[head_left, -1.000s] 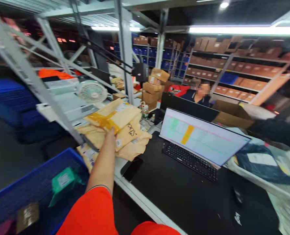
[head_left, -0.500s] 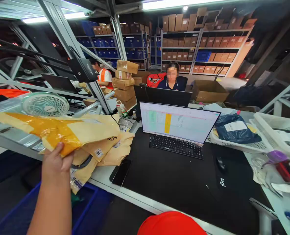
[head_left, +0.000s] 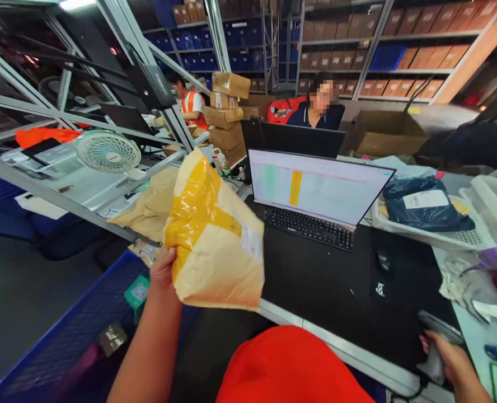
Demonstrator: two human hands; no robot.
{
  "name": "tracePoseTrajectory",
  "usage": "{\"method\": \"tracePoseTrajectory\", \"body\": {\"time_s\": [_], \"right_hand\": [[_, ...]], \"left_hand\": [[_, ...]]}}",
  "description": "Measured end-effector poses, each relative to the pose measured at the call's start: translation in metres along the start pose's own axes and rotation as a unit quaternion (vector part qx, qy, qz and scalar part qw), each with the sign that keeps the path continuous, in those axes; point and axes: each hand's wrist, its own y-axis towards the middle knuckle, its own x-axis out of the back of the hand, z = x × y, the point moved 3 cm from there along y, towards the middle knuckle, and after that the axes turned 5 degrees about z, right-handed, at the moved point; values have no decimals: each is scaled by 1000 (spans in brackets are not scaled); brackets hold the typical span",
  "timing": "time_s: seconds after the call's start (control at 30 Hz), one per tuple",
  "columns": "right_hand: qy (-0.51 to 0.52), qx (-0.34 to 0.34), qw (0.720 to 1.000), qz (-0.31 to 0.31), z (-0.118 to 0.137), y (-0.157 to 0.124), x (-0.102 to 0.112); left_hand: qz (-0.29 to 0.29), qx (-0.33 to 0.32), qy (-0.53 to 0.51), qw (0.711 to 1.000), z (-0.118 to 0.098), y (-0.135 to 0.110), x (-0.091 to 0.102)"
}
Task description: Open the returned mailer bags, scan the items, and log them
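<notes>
My left hand (head_left: 162, 271) grips the lower left edge of a tan paper parcel (head_left: 215, 240) banded with yellow tape and bearing a small white label. It holds the parcel up in front of the desk's left end. More tan parcels (head_left: 150, 207) lie stacked behind it on the desk. At the lower right, my right hand (head_left: 445, 352) is closed round the handle of a grey handheld scanner (head_left: 437, 330) at the edge of the black desk mat (head_left: 328, 291).
A monitor (head_left: 319, 187) with a spreadsheet and a keyboard (head_left: 309, 226) stand mid-desk, a mouse (head_left: 383, 260) to the right. White baskets (head_left: 437, 238) hold dark parcels. A blue crate (head_left: 80, 330) sits lower left. A fan (head_left: 108, 151) and metal struts stand left. Two people sit beyond.
My left hand has lifted the yellow-taped parcel off the stack and swung it right, turning it upright. My right hand has come into view, gripping the scanner.
</notes>
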Motion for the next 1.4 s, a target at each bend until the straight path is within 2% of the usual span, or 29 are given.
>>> {"method": "tracePoseTrajectory", "body": {"time_s": [0.03,0.07,0.1,0.2,0.27,0.33,0.4,0.5,0.6,0.7,0.77,0.83,1.03,1.1,1.17,1.23,1.27,1.33,1.4], "right_hand": [[55,-72,995,39,9,-10,-3],[93,-112,986,85,22,-22,-7],[118,-113,978,130,38,-37,-12],[122,-18,954,273,95,-88,-29],[97,41,924,368,129,-118,-47],[53,72,897,432,155,-135,-68],[-7,97,886,453,178,-138,-90],[-74,126,881,450,209,-132,-123],[-92,131,865,476,235,-129,-154],[-105,115,850,503,250,-132,-178],[-112,102,846,511,253,-134,-187],[-115,100,845,512,254,-136,-192],[-107,112,842,517,255,-145,-193],[-93,115,847,510,247,-145,-189],[-77,105,865,484,229,-137,-178],[-75,90,905,410,199,-120,-158],[-84,85,929,351,182,-110,-143],[-118,87,970,192,147,-91,-105],[-143,81,981,106,117,-79,-68]], "left_hand": [[-8,5,10,1000,8,0,-9],[-15,13,19,1000,18,0,-15],[-23,28,29,999,30,-2,-18],[-41,144,81,985,75,-18,-8],[-51,245,130,959,109,-37,14],[-79,314,170,931,134,-58,41],[-119,342,200,911,147,-76,68],[-144,362,246,888,152,-93,95],[-132,360,290,877,152,-100,108],[-121,329,344,871,156,-104,118],[-116,293,413,855,159,-109,126],[-106,250,493,827,164,-116,135],[-2,193,644,741,187,-152,154],[13,182,672,717,193,-161,157],[19,169,690,703,195,-166,158],[22,145,702,696,193,-166,156],[26,133,710,692,191,-165,154],[40,100,730,675,186,-163,149],[57,60,753,653,181,-159,142]]}}
